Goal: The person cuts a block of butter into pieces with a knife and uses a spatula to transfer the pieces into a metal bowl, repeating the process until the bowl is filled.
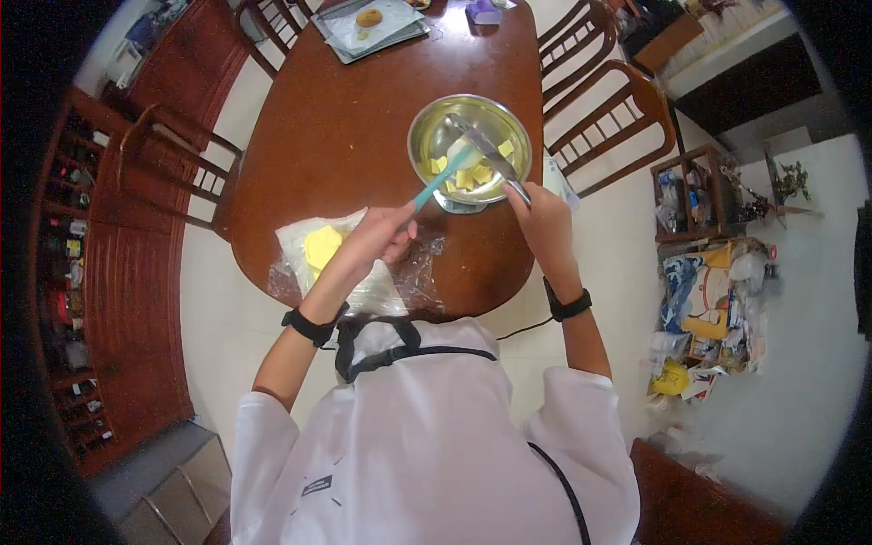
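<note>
My left hand (383,238) is closed around the handle of a teal spatula (438,183), whose pale head is over the metal bowl (420,167). In my right hand (543,218) is a metal knife (490,156), its blade angled across the bowl and meeting the spatula head. Yellow butter pieces (465,177) lie in the bottom of the bowl. The bowl rests on a scale (460,207), mostly hidden beneath it. Beside my left hand, a yellow block (322,246) sits on white wrapping (293,238) with clear plastic around it.
The brown wooden table (336,136) carries trays (386,34) with a round baked item (369,17) at its far end, near a purple object (483,12). Wooden chairs (649,113) stand along both sides. A black cable hangs near the table's front edge.
</note>
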`<move>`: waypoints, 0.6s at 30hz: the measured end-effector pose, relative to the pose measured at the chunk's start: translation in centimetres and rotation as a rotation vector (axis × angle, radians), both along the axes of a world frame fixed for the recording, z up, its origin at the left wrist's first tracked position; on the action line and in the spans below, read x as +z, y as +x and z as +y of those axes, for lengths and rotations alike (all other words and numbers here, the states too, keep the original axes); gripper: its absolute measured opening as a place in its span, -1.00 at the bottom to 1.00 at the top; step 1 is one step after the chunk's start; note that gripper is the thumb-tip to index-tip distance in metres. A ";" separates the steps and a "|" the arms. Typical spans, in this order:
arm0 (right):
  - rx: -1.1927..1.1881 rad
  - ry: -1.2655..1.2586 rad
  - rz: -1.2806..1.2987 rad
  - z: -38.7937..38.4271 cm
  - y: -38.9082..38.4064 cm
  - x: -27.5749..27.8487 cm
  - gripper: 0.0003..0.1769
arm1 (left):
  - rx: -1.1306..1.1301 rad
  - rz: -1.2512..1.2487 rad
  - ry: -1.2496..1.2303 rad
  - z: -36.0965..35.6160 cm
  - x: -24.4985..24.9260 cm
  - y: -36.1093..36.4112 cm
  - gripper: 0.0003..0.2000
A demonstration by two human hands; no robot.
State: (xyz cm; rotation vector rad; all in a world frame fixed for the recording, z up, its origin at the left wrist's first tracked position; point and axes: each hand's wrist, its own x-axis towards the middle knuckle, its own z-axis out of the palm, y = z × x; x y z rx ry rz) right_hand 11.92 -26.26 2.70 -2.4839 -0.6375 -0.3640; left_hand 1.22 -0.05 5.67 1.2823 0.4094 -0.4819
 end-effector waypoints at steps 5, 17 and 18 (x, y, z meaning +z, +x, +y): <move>0.090 0.046 0.045 1.2 -1.4 -0.1 -0.73 | 0.000 0.012 -0.019 -0.3 -1.9 1.1 -0.59; -0.105 0.233 0.354 -0.1 -2.1 0.0 -0.68 | 0.120 -0.574 1.145 -0.1 -6.4 -0.7 -0.72; -0.128 0.272 0.400 -0.7 -1.8 0.2 -0.67 | 0.123 -0.568 1.145 0.0 -6.1 -0.9 -0.72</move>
